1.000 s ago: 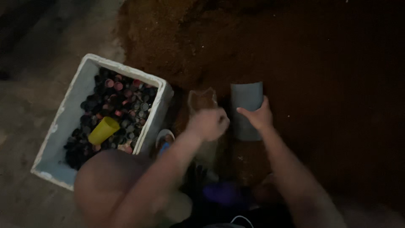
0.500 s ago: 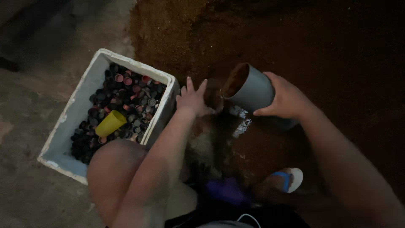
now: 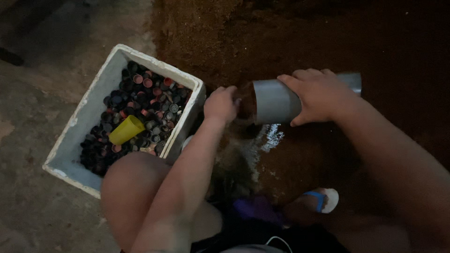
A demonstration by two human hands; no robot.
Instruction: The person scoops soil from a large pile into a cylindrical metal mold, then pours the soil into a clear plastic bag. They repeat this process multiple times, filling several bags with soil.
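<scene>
**Grey pipe tipped on its side over the soil**

My right hand wraps over the top of the grey pipe section, fingers pressed around it, holding it nearly level above the brown soil so its open end faces left. My left hand is cupped against that soil-filled mouth, fingers curled, seemingly to keep the fill in. Left of the pipe stands a white foam box of dark bottle caps with a yellow cup lying on them. Below the pipe, my blue-strapped sandal rests on the soil.
</scene>
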